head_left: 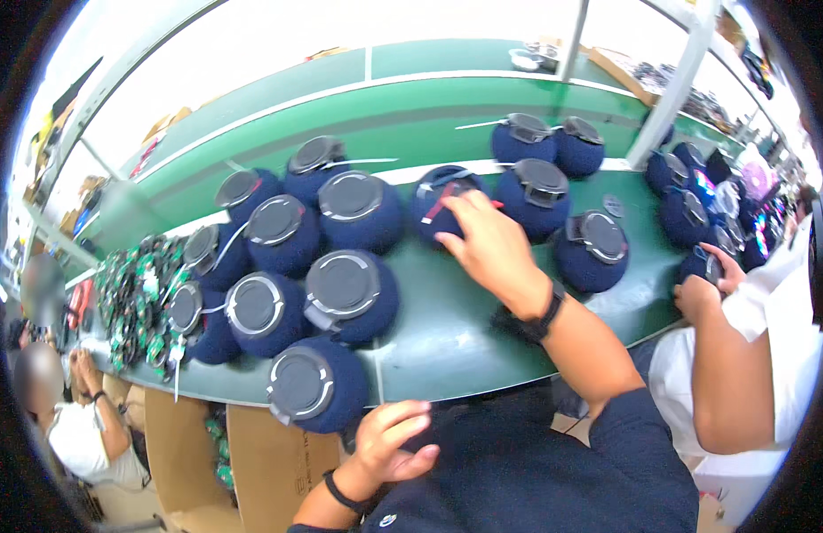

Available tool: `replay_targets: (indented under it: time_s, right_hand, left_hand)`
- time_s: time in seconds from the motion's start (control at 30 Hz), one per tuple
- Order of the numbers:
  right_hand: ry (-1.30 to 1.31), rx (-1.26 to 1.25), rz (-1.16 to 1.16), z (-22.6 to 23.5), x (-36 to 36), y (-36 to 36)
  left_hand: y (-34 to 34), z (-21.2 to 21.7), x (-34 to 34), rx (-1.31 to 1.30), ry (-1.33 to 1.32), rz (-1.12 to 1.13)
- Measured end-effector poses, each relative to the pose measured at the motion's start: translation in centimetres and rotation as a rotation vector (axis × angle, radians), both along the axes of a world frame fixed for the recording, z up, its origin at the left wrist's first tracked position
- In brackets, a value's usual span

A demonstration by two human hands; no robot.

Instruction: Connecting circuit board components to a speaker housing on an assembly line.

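Note:
My right hand (496,247) reaches over a navy-blue round ball-shaped unit (426,218) whose top shows red and pale strips, perhaps wires. Its fingertips are at that top, and the thumb stands apart along the near side. What lies under the fingers is hidden. My left hand (395,446) hovers by the front edge of the bench, fingers apart with nothing visible in them. Closest to it sits another navy round unit (349,377) with a dark grey disc cap. Several more such units (353,275) stand left of my right hand, and others (540,222) stand to its right.
A heap of green circuit boards (149,284) covers the left of the green bench (447,329). Cardboard boxes (278,471) stand below the front edge. At right, a co-worker's hands (703,289) hold a dark unit. Another person (87,426) sits at left. A metal post (673,98) rises behind.

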State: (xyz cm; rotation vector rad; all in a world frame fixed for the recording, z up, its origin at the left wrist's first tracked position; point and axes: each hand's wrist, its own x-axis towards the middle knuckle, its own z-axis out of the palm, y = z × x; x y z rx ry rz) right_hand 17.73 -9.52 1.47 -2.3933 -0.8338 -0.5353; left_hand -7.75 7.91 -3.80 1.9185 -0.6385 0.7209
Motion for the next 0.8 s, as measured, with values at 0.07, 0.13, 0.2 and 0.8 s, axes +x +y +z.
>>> replay_targets:
  time_s: [0.07,0.13,0.2,0.8]
  right_hand:
    - [-0.022,-0.015,0.006,0.2,-2.8,-1.1]
    - [0.013,-0.028,-0.010,0.6,-5.5,-2.4]
    - [0.067,-0.008,-0.026,0.7,-8.2,-4.2]
    - [0.393,0.525,0.088,-6.2,-12.9,-6.9]
  left_hand:
    - [0.0,1.2,0.1,-0.002,0.020,-0.122]
    - [1.8,3.8,-0.7,0.032,-0.023,-0.259]
    - [6.5,6.3,-2.6,0.139,-0.124,-0.201]
    - [46.3,1.9,-1.2,0.380,1.144,1.496]
